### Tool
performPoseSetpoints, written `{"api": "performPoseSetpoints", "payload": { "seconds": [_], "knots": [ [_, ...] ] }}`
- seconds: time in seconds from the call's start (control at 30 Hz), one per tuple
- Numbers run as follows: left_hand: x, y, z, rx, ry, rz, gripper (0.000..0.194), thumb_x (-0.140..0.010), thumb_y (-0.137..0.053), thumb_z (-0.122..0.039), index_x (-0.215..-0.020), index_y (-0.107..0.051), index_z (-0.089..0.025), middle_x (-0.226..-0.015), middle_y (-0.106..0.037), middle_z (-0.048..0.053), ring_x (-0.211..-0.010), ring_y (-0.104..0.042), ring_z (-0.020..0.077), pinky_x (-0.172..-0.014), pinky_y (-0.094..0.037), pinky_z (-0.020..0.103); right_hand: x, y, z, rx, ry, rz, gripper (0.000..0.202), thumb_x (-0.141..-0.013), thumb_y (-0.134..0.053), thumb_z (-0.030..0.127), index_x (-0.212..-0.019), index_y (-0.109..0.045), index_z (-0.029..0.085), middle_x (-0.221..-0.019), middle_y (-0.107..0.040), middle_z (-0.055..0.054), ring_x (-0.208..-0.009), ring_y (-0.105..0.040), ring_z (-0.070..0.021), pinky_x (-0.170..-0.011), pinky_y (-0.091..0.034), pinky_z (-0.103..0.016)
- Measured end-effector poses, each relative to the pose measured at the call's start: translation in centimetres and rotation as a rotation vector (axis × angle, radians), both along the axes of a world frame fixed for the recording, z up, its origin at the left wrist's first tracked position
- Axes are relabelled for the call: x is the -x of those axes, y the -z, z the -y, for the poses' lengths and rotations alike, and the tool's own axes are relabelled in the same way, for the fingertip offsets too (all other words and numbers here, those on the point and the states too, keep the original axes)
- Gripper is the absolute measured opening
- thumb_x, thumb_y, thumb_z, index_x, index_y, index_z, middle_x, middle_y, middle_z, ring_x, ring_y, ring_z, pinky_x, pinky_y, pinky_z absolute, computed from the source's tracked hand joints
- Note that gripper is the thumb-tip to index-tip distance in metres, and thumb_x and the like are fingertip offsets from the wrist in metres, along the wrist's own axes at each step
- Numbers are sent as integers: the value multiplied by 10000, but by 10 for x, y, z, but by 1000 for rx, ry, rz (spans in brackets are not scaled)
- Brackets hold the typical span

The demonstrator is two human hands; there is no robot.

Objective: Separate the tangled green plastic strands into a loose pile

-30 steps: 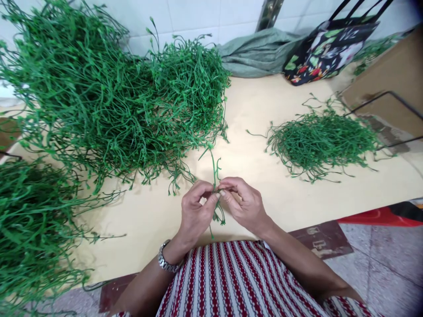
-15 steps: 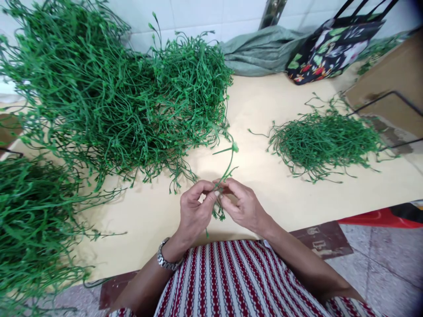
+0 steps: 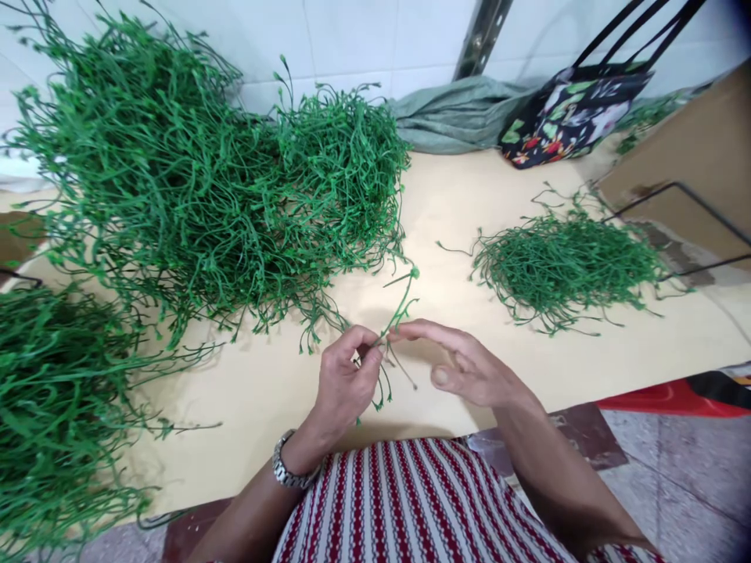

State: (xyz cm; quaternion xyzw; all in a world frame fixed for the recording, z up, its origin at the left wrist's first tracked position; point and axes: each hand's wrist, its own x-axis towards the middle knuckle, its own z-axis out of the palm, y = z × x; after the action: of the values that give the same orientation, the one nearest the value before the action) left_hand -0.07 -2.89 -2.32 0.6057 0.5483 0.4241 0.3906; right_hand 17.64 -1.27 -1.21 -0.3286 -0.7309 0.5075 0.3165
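Between thumb and forefinger, my left hand [image 3: 350, 377] pinches a thin green stem [image 3: 402, 306] with small branching tips. Part of the stem rises above the fingers and several thin ends hang below them. Just to the right is my right hand [image 3: 463, 361], its thumb apart from its fingers and its fingertips close beside the stem; whether they touch it cannot be made out. A large heap of green stems [image 3: 199, 180] lies beyond my hands on the left, and a smaller pile of stems [image 3: 569, 262] lies to the right.
Another heap of stems [image 3: 59, 407] fills the near left of the cream table [image 3: 258, 422]. A brown cardboard box [image 3: 692, 156] with a black wire frame [image 3: 707, 209] stands at the right. Against the tiled wall are a floral bag [image 3: 572, 117] and a grey-green cloth [image 3: 461, 113].
My right hand has opened and its thumb has moved away from the stem to the right. My left hand keeps its pinch. The view has shifted slightly.
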Motion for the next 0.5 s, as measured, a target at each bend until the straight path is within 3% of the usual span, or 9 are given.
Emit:
{"api": "performPoseSetpoints", "payload": {
  "seconds": [0.07, 0.17, 0.3, 0.4, 0.5],
  "knots": [
    [-1, 0, 1, -53, 48, -45, 105, -756, -504, -104, -674, -535, -162, -600, -518, -35, -577, -483, 93, -576, -386, 200, 5, 5, 2, 113, 15, -35, 377, -828, -526, 344, -1160, -504, 168, -1121, -572, -94, -1089, -524, -190, -903, -455, -358],
    [-1, -1, 3, -116, 104, -37, 106, -771, -498, -92, -703, -544, -159, -686, -596, -6, -672, -562, 110, -632, -421, 207, 19, 18, 6, 142, 32, -11, 263, -866, -474, 290, -1082, -538, 155, -1028, -608, -70, -943, -585, -146, -797, -493, -285],
    [0, -4, 6, -169, 129, -117, 122, -781, -477, -84, -705, -536, -160, -706, -608, 10, -686, -575, 119, -647, -434, 222, 25, 25, 12, -97, 93, 195, 235, -900, -365, 212, -873, -586, 136, -924, -637, -70, -679, -587, -109, -634, -479, -237],
    [1, -7, 7, -145, 134, -243, 126, -783, -459, -94, -710, -539, -158, -669, -574, 11, -665, -552, 129, -629, -426, 232, 21, 24, 14, -350, 123, 382, 264, -899, -328, 177, -840, -580, 126, -805, -644, -83, -673, -581, -149, -642, -465, -275],
    [2, -8, 6, -83, 163, -290, 127, -775, -450, -78, -750, -551, -152, -673, -575, 8, -664, -545, 128, -629, -421, 229, 18, 23, 13, -471, 132, 446, 271, -918, -308, 212, -863, -558, 121, -767, -627, -85, -682, -568, -161, -626, -447, -272]
  ]
}}
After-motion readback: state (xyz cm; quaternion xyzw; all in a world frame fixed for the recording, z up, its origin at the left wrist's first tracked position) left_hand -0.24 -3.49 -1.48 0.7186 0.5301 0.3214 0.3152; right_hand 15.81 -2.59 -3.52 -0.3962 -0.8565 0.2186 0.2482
